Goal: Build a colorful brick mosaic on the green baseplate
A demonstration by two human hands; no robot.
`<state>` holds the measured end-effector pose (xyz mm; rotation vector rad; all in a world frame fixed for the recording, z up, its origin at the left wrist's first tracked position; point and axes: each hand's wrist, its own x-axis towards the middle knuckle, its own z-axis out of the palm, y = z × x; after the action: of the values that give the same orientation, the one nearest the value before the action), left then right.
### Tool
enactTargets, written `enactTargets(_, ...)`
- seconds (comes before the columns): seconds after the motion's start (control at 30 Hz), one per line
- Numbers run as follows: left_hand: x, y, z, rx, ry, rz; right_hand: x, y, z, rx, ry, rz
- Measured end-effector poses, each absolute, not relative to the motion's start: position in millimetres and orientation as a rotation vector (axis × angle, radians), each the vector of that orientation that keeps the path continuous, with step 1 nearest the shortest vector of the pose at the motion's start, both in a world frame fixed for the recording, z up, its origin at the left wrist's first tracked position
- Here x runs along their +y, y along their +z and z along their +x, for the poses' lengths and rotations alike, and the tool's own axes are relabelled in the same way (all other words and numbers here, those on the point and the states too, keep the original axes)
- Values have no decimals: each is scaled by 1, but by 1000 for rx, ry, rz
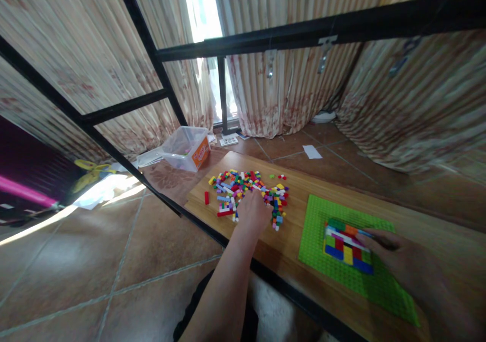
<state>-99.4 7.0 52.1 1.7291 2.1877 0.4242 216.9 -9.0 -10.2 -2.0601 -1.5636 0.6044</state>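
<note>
My left hand [255, 211] reaches into a loose heap of small coloured toy bricks [231, 186] on the wooden table. Its fingers point down and away, hidden behind the back of the hand. On the right, a green baseplate [313, 230] carries a flat block of joined bricks [347, 246] in blue, yellow, red, white, green and orange. My right hand [402, 258], slightly blurred, is at the right edge of this block. Its thumb and fingers are closed on a small light-blue brick [364, 232] at the block's upper right side.
A black metal rail [296, 291] runs along the table's near edge, and another bar [288, 34] crosses above. Beyond the wooden tabletop [292, 246], a clear plastic box [182, 150] stands on the tiled floor. A red brick [206, 198] lies left of the heap. Curtains hang behind.
</note>
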Motion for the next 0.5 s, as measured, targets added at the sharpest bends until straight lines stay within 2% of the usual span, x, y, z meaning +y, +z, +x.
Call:
enactTargets(0.33, 12, 47, -111, 2108, 222, 1811, -10, -7, 210, -1562, 566, -1988)
enactTargets(0.5, 17, 46, -115, 2121, 249, 1840, -12, -4, 207, -1564, 596, -1933)
